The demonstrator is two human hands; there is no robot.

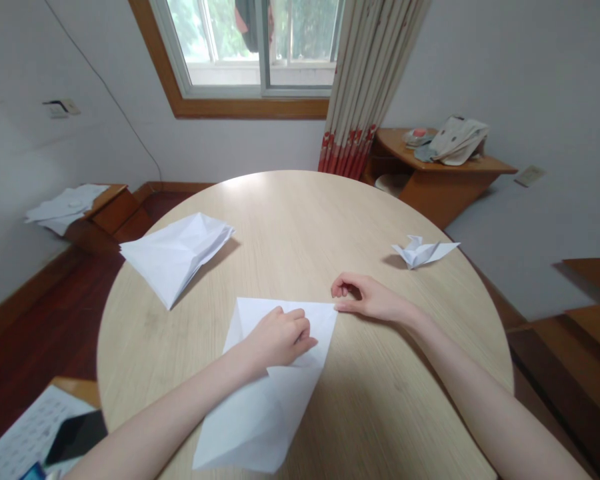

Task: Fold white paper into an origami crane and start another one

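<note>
White paper [245, 423], partly folded, lies beneath a person's left hand [283, 335], whose fingers curl loosely on the sheet; whether they grip it cannot be told. The right hand [367, 297], its fingers bent, touches the sheet's far right corner, though a pinch cannot be confirmed. Ahead and left of the left hand sits a layered paper pile [173, 250]; ahead and right of the right hand, a bird-shaped paper figure [421, 253] rests on the round table [380, 387].
</note>
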